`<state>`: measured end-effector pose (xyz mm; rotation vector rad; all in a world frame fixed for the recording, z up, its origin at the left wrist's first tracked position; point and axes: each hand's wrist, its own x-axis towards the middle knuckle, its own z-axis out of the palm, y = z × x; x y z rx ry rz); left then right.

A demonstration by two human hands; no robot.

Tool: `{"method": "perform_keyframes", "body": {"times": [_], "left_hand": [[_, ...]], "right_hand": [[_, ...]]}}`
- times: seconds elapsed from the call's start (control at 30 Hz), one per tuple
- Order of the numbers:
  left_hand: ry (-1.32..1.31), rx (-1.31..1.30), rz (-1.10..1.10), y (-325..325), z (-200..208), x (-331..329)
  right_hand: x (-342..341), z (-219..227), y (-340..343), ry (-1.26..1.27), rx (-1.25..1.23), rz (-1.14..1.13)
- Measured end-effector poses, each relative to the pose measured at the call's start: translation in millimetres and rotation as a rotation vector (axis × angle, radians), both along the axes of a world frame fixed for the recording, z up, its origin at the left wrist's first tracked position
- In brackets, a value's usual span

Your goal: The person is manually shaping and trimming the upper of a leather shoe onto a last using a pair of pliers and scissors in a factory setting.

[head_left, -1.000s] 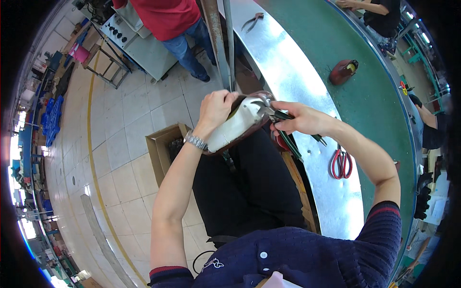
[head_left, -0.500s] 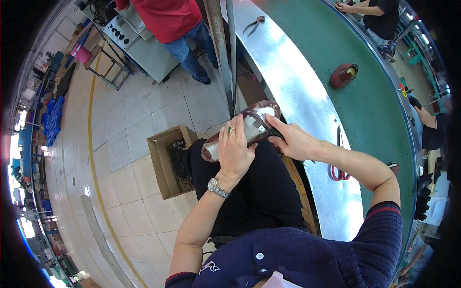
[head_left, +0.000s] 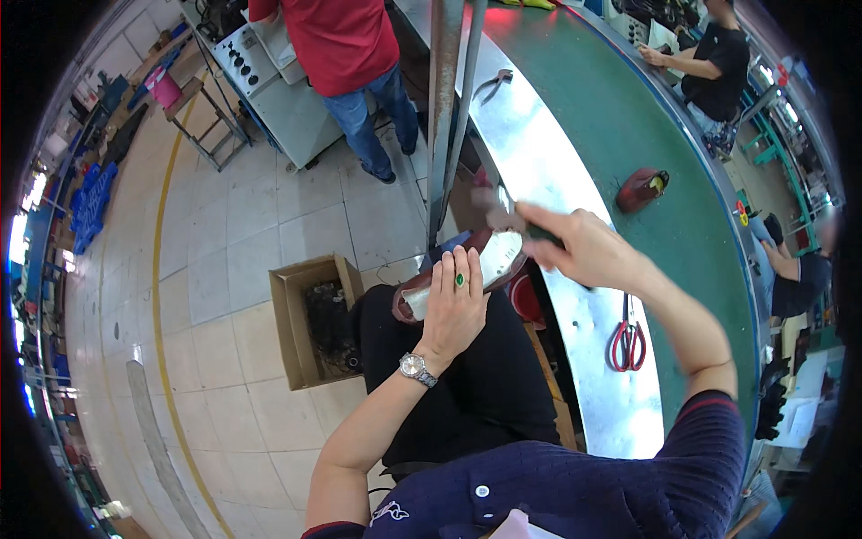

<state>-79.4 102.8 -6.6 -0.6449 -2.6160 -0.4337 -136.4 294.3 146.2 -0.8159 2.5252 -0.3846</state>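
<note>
A reddish-brown shoe [head_left: 505, 255] lies bottom up across my lap, its white sole side facing me. My left hand [head_left: 455, 301] grips it from above, fingers laid over its near part and thumb at the side. My right hand [head_left: 588, 256] is just right of the shoe's far end, its fingers closed around a tool. The tool's head [head_left: 503, 214] is a greyish smear over the far end of the shoe; motion hides its kind. Whether it touches the shoe, I cannot tell.
Red-handled scissors [head_left: 628, 346] and pincers [head_left: 495, 84] lie on the metal ledge [head_left: 575, 211]. Another brown shoe [head_left: 641, 189] stands on the green belt [head_left: 584, 108]. A cardboard box [head_left: 289, 328] with black scraps is at left, a post [head_left: 442, 117] ahead. Co-workers stand or sit nearby.
My right hand has moved off the sole side to the right, swinging the tool. More of the white sole shows now. My left hand stays on the shoe, and the view has shifted slightly.
</note>
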Motion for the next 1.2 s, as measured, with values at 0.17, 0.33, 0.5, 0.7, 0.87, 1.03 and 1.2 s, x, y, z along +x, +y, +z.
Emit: {"method": "perform_keyframes", "body": {"times": [0.17,0.33,0.5,0.7,0.87,1.03,1.2], "left_hand": [[0.056,-0.065,-0.011,5,-5,3],[0.074,-0.119,0.032,5,-1,1],[0.078,-0.187,0.050,7,-3,-3],[0.065,-0.238,0.072,13,3,3],[0.061,-0.244,0.087,9,1,3],[0.089,-0.239,0.083,10,-2,1],[0.093,-0.244,0.090,15,-1,2]], "right_hand": [[5,-62,5,-0.008,-0.133,-0.269],[1,-46,-3,0.134,-0.642,-0.508],[-8,-53,11,-0.032,-0.206,-0.357],[0,-89,15,0.061,-0.215,-0.404],[0,-54,4,-0.026,-0.356,-0.451],[0,-49,3,-0.003,-0.157,-0.353],[9,-59,-6,0.240,-0.386,-0.257]]}}
